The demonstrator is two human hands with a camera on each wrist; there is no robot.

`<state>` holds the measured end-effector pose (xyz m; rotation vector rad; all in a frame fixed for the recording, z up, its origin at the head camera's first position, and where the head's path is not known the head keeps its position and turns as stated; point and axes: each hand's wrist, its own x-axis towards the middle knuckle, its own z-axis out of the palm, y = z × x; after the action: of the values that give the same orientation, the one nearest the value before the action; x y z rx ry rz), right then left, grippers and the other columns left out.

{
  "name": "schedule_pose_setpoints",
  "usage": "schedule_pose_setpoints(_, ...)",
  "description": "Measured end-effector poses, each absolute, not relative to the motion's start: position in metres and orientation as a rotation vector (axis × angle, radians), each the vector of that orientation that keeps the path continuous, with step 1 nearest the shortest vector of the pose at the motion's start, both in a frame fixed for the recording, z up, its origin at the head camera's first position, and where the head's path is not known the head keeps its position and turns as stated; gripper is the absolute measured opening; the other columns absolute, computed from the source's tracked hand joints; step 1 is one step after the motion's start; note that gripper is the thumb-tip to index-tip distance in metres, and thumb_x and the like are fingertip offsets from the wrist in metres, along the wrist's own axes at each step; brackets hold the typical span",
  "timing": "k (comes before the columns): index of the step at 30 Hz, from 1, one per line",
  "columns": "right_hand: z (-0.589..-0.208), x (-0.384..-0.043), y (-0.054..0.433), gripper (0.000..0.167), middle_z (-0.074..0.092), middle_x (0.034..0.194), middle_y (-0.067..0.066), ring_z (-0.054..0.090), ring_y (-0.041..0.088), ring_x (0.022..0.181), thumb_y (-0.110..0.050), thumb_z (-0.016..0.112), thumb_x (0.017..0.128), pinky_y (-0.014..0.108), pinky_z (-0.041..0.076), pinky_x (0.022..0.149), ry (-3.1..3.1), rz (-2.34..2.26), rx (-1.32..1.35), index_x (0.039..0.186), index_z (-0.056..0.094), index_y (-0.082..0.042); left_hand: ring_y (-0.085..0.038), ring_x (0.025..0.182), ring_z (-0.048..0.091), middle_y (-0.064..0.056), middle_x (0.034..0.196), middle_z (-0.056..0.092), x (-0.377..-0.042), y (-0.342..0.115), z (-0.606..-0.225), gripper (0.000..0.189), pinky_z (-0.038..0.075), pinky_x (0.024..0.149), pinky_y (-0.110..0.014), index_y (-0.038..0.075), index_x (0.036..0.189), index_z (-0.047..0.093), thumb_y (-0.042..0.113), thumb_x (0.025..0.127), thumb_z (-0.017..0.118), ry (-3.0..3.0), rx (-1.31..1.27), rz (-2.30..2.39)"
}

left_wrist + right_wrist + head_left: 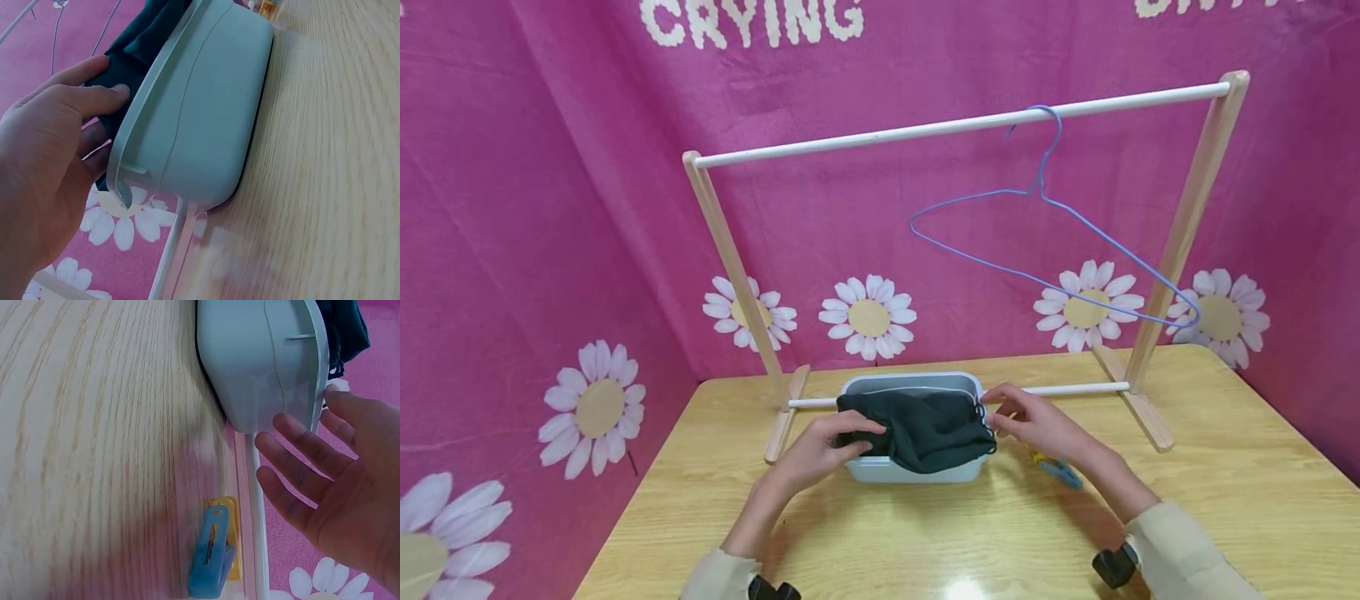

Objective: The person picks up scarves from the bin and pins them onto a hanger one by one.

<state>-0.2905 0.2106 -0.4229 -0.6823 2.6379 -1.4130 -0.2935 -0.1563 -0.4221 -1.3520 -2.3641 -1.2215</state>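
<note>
A dark green cloth (928, 425) with small dark loops along its right end lies bunched over a pale grey-blue plastic bin (917, 473). My left hand (827, 446) pinches the cloth's left end between thumb and fingers; in the left wrist view the thumb lies on the fabric (139, 44) just above the bin's rim. At the opposite end, my right hand (1033, 421) is beside the bin's rim and the cloth's looped edge. Its fingers are spread and loosely bent in the right wrist view, with nothing gripped; whether a fingertip touches the rim is hard to tell.
Behind the bin stands a wooden rack with a white top rail (880, 136), from which a blue wire hanger (1015, 271) hangs. Blue and yellow clothespins (212, 553) lie on the wooden table (895, 546), right of the bin. A pink flowered curtain (587, 275) surrounds the table.
</note>
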Motion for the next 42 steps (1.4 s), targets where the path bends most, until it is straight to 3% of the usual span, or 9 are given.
schedule_pose_setpoints(5, -0.427, -0.29, 0.209, 0.034, 0.068, 0.096, 0.01, 0.066, 0.031, 0.086, -0.02, 0.062, 0.099, 0.03, 0.054, 0.067, 2.616, -1.427, -0.681, 0.129, 0.054, -0.006, -0.014, 0.084, 0.062, -0.011, 0.098, 0.07, -0.291, -0.151, -0.42, 0.019, 0.054, 0.072, -0.023, 0.005, 0.106, 0.071, -0.003, 0.09, 0.068, -2.266, -1.227, -1.398)
schedule_pose_setpoints(8, -0.43, -0.291, 0.209, 0.033, 0.068, 0.096, 0.009, 0.067, 0.03, 0.086, -0.021, 0.062, 0.099, 0.032, 0.055, 0.067, 2.617, -1.418, -0.661, 0.128, 0.055, -0.008, -0.012, 0.081, 0.061, -0.011, 0.096, 0.07, -0.288, -0.146, -0.411, 0.01, 0.053, 0.073, -0.021, 0.006, 0.101, 0.071, 0.003, 0.092, 0.067, -2.271, -0.933, -1.597)
schedule_pose_setpoints(13, -0.433, -0.293, 0.212, 0.033, 0.067, 0.097, 0.01, 0.068, 0.033, 0.088, -0.02, 0.061, 0.099, 0.035, 0.056, 0.067, 2.613, -1.422, -0.654, 0.13, 0.056, -0.009, -0.012, 0.093, 0.06, -0.008, 0.104, 0.071, -0.296, -0.138, -0.406, 0.012, 0.051, 0.083, -0.018, 0.006, 0.102, 0.073, 0.009, 0.095, 0.064, -2.312, -0.435, -1.836)
schedule_pose_setpoints(16, -0.432, -0.295, 0.213, 0.033, 0.068, 0.095, 0.009, 0.068, 0.033, 0.088, -0.022, 0.062, 0.099, 0.038, 0.056, 0.067, 2.618, -1.434, -0.643, 0.129, 0.058, -0.01, -0.016, 0.095, 0.058, -0.01, 0.11, 0.069, -0.301, -0.139, -0.41, 0.017, 0.05, 0.083, -0.02, 0.007, 0.11, 0.073, 0.012, 0.096, 0.065, -2.455, -0.449, -1.813)
schedule_pose_setpoints(23, -0.425, -0.295, 0.214, 0.033, 0.069, 0.091, 0.008, 0.067, 0.032, 0.087, -0.024, 0.063, 0.098, 0.037, 0.055, 0.065, 2.611, -1.442, -0.615, 0.127, 0.059, -0.009, -0.022, 0.109, 0.054, -0.003, 0.126, 0.059, -0.296, -0.153, -0.412, 0.043, 0.052, 0.089, -0.025, 0.022, 0.131, 0.063, 0.011, 0.09, 0.072, -2.717, -0.962, -1.525)
schedule_pose_setpoints(31, -0.423, -0.295, 0.216, 0.034, 0.068, 0.09, 0.009, 0.066, 0.033, 0.085, -0.024, 0.063, 0.098, 0.038, 0.055, 0.064, 2.608, -1.468, -0.591, 0.129, 0.059, -0.008, -0.011, 0.083, 0.053, -0.004, 0.093, 0.065, -0.3, -0.151, -0.415, 0.025, 0.048, 0.069, -0.021, 0.013, 0.11, 0.075, 0.0, 0.09, 0.069, -2.475, -1.182, -1.189)
schedule_pose_setpoints(36, -0.426, -0.296, 0.215, 0.033, 0.068, 0.092, 0.007, 0.065, 0.033, 0.087, -0.027, 0.063, 0.098, 0.04, 0.055, 0.068, 2.61, -1.43, -0.561, 0.127, 0.06, -0.012, -0.008, 0.08, 0.054, -0.001, 0.095, 0.068, -0.296, -0.145, -0.409, 0.023, 0.047, 0.068, -0.019, 0.016, 0.111, 0.075, 0.006, 0.09, 0.071, -2.454, -0.977, -1.385)
schedule_pose_setpoints(40, -0.428, -0.296, 0.214, 0.032, 0.068, 0.091, 0.01, 0.066, 0.035, 0.085, -0.026, 0.064, 0.097, 0.039, 0.055, 0.065, 2.613, -1.433, -0.594, 0.125, 0.06, -0.01, -0.015, 0.077, 0.052, -0.004, 0.093, 0.064, -0.292, -0.141, -0.389, 0.023, 0.045, 0.064, -0.02, 0.015, 0.112, 0.075, 0.014, 0.089, 0.074, -2.351, -0.561, -1.713)
schedule_pose_setpoints(42, -0.428, -0.294, 0.213, 0.033, 0.068, 0.091, 0.011, 0.067, 0.034, 0.084, -0.026, 0.064, 0.097, 0.038, 0.055, 0.064, 2.611, -1.439, -0.598, 0.125, 0.06, -0.01, -0.017, 0.084, 0.053, -0.006, 0.098, 0.064, -0.296, -0.141, -0.383, 0.025, 0.048, 0.068, -0.021, 0.013, 0.114, 0.074, 0.017, 0.089, 0.074, -2.266, -0.377, -1.809)
